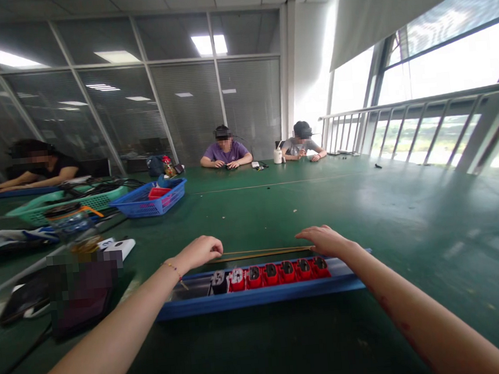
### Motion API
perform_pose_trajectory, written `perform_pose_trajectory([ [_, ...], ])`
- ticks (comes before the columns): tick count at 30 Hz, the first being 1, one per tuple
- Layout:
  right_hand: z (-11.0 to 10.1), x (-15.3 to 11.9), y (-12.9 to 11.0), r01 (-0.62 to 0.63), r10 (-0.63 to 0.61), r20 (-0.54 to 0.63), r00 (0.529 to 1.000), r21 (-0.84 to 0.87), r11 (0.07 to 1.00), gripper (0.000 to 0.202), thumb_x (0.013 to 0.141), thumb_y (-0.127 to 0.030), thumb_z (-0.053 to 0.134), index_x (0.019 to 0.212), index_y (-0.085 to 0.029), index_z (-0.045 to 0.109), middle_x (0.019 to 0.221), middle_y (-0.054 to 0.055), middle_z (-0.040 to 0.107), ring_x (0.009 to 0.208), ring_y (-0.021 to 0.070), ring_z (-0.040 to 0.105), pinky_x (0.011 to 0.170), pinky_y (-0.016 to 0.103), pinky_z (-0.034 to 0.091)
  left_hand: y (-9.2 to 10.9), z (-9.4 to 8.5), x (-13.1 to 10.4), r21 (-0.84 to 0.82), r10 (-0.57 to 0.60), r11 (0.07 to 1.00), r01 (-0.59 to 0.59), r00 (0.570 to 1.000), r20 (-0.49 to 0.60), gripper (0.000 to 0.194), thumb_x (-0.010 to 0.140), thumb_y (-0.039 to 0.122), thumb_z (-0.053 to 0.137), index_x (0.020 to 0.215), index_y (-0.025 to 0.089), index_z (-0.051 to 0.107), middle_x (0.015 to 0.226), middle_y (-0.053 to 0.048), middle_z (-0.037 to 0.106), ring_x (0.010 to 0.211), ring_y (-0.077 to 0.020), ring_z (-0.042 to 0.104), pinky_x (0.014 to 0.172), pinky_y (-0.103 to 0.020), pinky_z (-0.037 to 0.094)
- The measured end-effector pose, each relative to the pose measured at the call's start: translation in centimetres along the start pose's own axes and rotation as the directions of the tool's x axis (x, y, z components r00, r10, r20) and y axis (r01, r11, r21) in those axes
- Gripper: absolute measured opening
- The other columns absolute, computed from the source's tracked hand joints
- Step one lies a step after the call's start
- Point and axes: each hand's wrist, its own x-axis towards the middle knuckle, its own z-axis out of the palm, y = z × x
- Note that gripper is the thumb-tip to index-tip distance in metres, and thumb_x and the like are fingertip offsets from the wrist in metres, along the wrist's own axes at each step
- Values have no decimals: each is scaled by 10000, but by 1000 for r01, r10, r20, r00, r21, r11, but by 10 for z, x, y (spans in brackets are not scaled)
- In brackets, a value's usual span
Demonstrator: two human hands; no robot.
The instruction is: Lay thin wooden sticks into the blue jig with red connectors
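Above the far edge of a long blue strip housing, my left hand (200,253) has its fingers curled down, closed at the end of a thin tan rubber band (262,253). The band runs as two taut strands across to my right hand (326,240), reaching its thumb. The fingers of that hand point left, and its grip is partly hidden. Below the band lies the blue housing (263,295), with several red socket modules (271,274) in a row and one black socket module (219,282) at their left end.
On the left stand a blue basket (155,202) with a red piece inside, a green basket (37,212), a jar (71,223), a white phone-like object (121,250) and a dark pouch (82,300). Co-workers sit at the far side, including one in a purple shirt (225,153).
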Motion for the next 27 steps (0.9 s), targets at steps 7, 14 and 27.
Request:
perform_pose_trajectory([
  [7, -8, 5, -8, 70, -64, 80, 995, -72, 995, 360, 673, -69, 522, 948, -279, 622, 982, 33, 651, 923, 214, 578, 737, 278, 407, 1, 3, -3, -4, 9, 1000, -9, 997, 71, 196, 712, 337, 547, 851, 241, 646, 825, -3, 676, 742, -149, 610, 623, -195, 416],
  [14, -5, 14, -8, 63, -48, 142, 989, -101, 993, 334, 635, -46, 501, 887, -234, 614, 881, 38, 654, 816, 189, 588, 633, 232, 387, -2, 3, -6, 56, -1, 998, -3, 997, 81, 263, 614, 96, 510, 796, 241, 633, 765, 2, 652, 706, -154, 588, 588, -214, 404],
  [27, -15, -10, 1, -4, 106, -195, 975, 463, 886, 211, 688, -164, 431, 817, -175, 597, 723, 3, 597, 666, 134, 522, 610, 218, 395, 6, -12, -28, -155, -82, 986, 61, 988, -130, 184, 753, 224, 377, 846, 189, 531, 799, -10, 583, 719, -141, 546, 630, -230, 410],
])
